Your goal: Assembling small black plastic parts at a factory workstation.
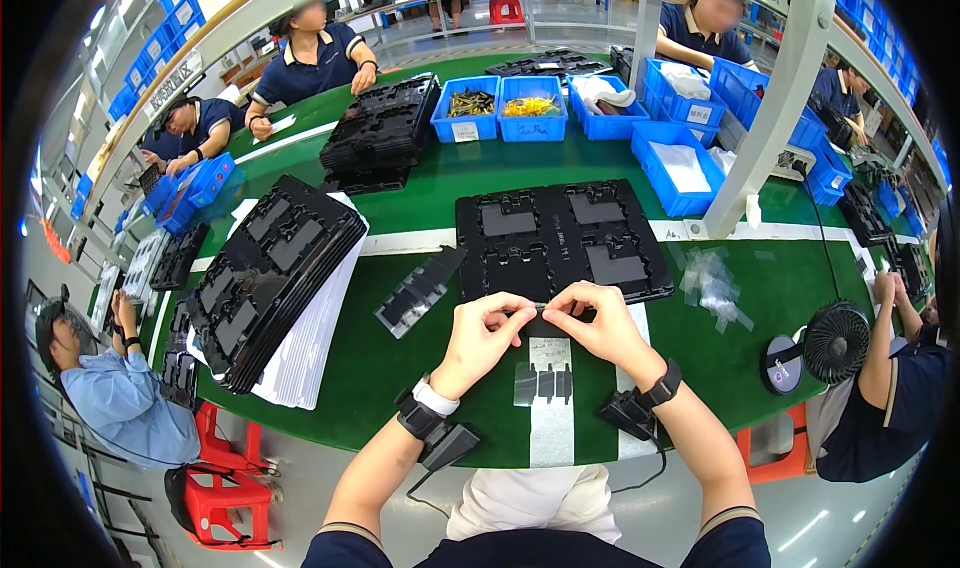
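Bringing our fingertips close together, we are pinching a small dark piece (541, 307) between the thumb and fingers of our left hand (487, 336) and right hand (598, 326); its shape is mostly hidden. We are holding it at the near edge of a black molded tray (545, 230), over a green table (420, 393). Nearer us, a clear sheet with dark strips (543, 384) is lying on a white band (552, 446). Loose clear films (716, 286) are lying to the right.
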The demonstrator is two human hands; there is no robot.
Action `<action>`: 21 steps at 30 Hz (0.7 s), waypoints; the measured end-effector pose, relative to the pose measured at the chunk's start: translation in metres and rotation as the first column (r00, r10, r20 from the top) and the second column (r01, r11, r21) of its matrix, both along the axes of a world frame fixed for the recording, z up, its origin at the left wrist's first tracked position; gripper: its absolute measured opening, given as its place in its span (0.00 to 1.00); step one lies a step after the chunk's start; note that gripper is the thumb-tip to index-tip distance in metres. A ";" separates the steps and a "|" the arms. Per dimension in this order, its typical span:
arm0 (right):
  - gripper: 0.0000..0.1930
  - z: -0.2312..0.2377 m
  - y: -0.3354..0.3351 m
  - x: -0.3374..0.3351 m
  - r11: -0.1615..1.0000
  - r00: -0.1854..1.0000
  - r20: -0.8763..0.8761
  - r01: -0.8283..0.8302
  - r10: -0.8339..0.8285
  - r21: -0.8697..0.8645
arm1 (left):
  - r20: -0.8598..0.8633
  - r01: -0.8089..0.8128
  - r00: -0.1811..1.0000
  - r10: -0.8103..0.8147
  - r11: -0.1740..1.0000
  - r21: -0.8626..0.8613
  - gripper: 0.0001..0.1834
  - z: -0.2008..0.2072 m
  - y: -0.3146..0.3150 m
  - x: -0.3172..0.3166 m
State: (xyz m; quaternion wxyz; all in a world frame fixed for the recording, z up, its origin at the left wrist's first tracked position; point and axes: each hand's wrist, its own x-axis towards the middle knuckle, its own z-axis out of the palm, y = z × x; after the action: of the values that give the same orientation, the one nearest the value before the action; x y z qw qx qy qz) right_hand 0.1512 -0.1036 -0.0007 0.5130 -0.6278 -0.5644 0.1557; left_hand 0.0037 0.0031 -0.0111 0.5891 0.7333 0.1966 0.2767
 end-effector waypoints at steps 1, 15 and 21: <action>0.06 -0.004 0.001 0.002 1.000 1.000 0.006 -0.025 0.025 -0.003 | 0.005 0.003 1.000 -0.003 1.000 0.008 0.08 0.000 0.000 0.000; 0.15 -0.004 -0.003 0.003 0.990 0.918 -0.373 -0.135 0.137 0.031 | -0.133 0.156 0.978 -0.161 0.987 -0.046 0.11 0.003 0.001 -0.003; 0.16 -0.005 -0.003 0.010 0.932 0.675 -0.647 -0.310 0.355 0.188 | 0.010 0.262 0.964 -0.267 0.939 -0.224 0.10 0.007 -0.001 -0.004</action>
State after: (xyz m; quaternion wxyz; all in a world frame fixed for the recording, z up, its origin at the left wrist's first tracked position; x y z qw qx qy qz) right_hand 0.1617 -0.1069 -0.0061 0.6636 -0.3997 -0.4505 0.4437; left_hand -0.0007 0.0020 -0.0039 0.6977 0.6848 0.1322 0.1638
